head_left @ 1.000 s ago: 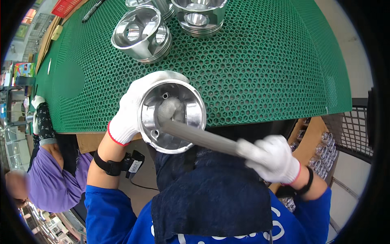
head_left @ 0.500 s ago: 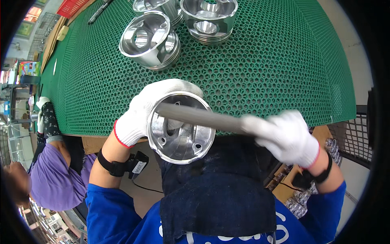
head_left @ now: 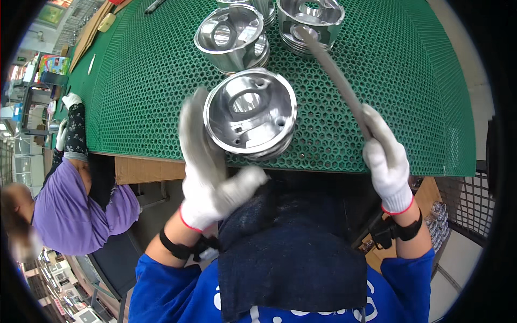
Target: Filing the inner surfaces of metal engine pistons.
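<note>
A shiny metal piston (head_left: pixel 269 134) stands on the green mat, its hollow side facing up. Beside its left wall is my left hand (head_left: pixel 207 167) in a white knit glove, fingers stretched and thumb spread, slightly blurred. Whether the fingers still touch the wall I cannot tell. My right hand (head_left: pixel 385 156), gloved the same way, is wrapped round one end of a long grey file (head_left: pixel 339 81). The file slants up and left, its far end in front of another piston (head_left: pixel 329 27). One more piston (head_left: pixel 229 54) stands just behind the nearest one.
A green honeycomb mat (head_left: pixel 409 107) covers the table. Part of another piston shows at the far edge of view. At the left, a co-worker in a purple top (head_left: pixel 72 210) reaches gloved hands to the table. More metal parts (head_left: pixel 439 218) lie low at the right.
The piston has moved from above my lap onto the mat, and my left hand has opened off it. The file has swung out of the piston, up and to the right, in my right hand.
</note>
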The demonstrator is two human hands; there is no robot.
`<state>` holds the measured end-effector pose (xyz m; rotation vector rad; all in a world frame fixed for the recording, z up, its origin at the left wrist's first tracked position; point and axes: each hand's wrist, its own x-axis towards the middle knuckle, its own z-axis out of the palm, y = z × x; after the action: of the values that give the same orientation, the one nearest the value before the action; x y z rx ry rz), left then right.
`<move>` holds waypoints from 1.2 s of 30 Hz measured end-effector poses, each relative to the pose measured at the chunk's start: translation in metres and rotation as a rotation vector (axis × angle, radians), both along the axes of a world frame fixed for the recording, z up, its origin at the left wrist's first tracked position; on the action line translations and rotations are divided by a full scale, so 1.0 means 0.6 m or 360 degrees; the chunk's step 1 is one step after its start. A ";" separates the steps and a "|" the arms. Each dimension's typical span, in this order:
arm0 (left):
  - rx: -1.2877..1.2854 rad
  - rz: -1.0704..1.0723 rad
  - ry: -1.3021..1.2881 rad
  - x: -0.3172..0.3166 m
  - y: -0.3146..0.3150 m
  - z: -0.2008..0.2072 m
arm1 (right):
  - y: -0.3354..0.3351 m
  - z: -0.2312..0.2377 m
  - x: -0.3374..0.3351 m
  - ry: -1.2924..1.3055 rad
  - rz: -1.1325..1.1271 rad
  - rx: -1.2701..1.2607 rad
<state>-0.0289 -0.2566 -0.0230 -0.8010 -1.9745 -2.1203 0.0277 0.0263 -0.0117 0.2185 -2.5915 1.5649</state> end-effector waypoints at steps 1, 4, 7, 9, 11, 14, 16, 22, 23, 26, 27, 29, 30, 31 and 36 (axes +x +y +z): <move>0.0023 -0.0049 -0.0216 -0.012 -0.003 0.011 | -0.006 0.002 -0.004 0.0001 0.0004 0.0010; -0.0564 0.0015 -0.0214 -0.013 -0.031 0.014 | 0.006 -0.004 0.015 0.0211 0.0108 0.0154; -0.0156 0.0190 -0.0758 0.021 -0.051 0.017 | 0.018 -0.002 0.067 0.0253 0.0188 0.0300; -0.0224 0.0227 -0.0633 0.004 -0.070 0.009 | 0.024 0.018 0.096 0.0153 0.0221 0.0424; -0.0499 0.0230 -0.0522 -0.039 -0.052 0.020 | 0.034 0.023 0.116 0.0027 0.0300 0.0389; -0.0858 -0.0402 -0.0363 -0.096 -0.023 0.020 | 0.030 0.009 0.121 0.0165 0.0387 0.0523; -0.0598 -0.0604 -0.0662 -0.106 -0.012 0.014 | -0.001 0.005 0.080 0.0204 0.0392 0.0685; -0.0991 -0.0753 -0.0233 -0.142 -0.008 0.015 | -0.076 0.016 -0.015 0.0210 0.0443 0.0471; -0.0986 -0.0907 -0.0024 -0.150 -0.009 0.006 | -0.055 0.015 0.012 0.0242 0.0482 0.0731; -0.1045 -0.0826 -0.0214 -0.131 0.007 0.037 | 0.016 0.003 0.063 0.0256 0.0575 0.0910; -0.0977 -0.0840 -0.0241 -0.133 0.011 0.030 | 0.015 0.004 0.054 0.0351 0.0473 0.0895; -0.0912 -0.0865 -0.0302 -0.134 0.015 0.032 | -0.019 0.012 -0.006 0.0340 0.0478 0.0765; -0.0821 -0.0911 -0.0366 -0.138 0.023 0.020 | -0.029 0.028 -0.037 0.0131 0.0555 0.0743; -0.0873 -0.0781 -0.0280 -0.133 0.020 0.033 | -0.040 0.043 -0.064 0.0062 0.0582 0.0593; -0.1191 -0.0707 -0.0084 -0.133 0.002 0.026 | -0.044 0.013 -0.079 0.0369 0.0333 0.0225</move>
<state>-0.1089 -0.2551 -0.0077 -1.4087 -2.8783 -1.5292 -0.0199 -0.0001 -0.0041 0.6614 -2.5624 1.3203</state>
